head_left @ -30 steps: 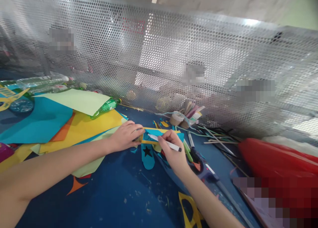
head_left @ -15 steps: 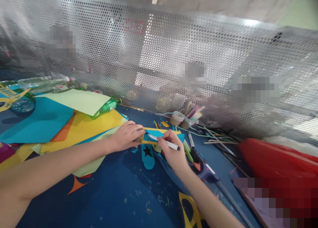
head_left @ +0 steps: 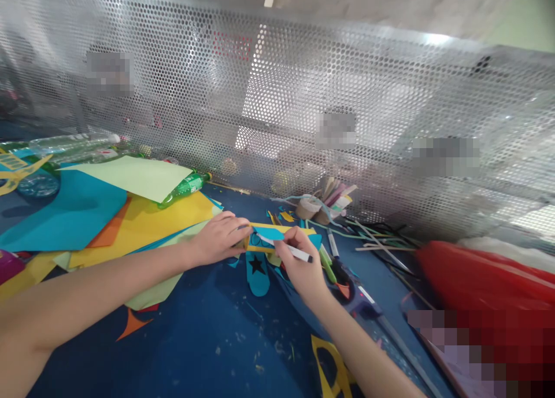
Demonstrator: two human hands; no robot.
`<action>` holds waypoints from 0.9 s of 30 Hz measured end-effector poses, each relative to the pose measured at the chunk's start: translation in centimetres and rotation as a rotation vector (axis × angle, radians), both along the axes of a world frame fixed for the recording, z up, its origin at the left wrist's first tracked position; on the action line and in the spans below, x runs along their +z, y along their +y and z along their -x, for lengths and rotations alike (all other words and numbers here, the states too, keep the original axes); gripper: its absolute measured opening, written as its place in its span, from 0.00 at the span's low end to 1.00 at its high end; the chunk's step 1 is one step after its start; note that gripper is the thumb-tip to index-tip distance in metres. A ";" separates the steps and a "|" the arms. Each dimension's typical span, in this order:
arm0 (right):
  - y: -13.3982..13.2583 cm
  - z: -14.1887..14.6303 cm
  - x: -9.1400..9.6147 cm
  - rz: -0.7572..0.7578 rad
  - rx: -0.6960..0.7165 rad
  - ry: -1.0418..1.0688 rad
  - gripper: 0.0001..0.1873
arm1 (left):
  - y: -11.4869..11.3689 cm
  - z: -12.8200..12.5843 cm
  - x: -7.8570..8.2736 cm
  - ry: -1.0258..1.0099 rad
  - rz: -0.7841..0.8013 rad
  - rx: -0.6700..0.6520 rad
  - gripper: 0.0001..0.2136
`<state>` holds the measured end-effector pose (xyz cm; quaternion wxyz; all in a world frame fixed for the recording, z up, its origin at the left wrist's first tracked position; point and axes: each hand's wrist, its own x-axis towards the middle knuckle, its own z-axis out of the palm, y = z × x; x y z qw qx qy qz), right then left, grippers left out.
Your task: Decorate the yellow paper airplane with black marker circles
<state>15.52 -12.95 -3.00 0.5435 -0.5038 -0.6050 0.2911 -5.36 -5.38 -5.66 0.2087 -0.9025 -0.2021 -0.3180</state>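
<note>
Blue-and-yellow piece (head_left: 269, 233) sits between our hands over table (head_left: 195, 334): left hand (head_left: 222, 236), fingers curled, grips its left end, presumably steadying; right hand (head_left: 302, 262) pinches marker (head_left: 300, 253) mid-barrel, likely for control.

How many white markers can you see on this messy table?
2: one marker in the right hand, and another marker lying on the blue table just right of that hand. Others may be hidden.

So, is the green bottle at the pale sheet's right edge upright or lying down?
Lying down: the green bottle is on its side, its neck pointing toward the right.
</note>
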 end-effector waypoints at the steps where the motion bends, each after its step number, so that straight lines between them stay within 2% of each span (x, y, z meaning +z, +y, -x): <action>1: 0.0 0.0 0.0 0.000 0.002 -0.003 0.13 | 0.0 0.0 0.0 -0.002 -0.006 -0.003 0.15; 27: 0.0 0.0 0.4 -0.021 -0.005 0.012 0.13 | 0.1 -0.1 0.0 -0.006 -0.032 -0.002 0.14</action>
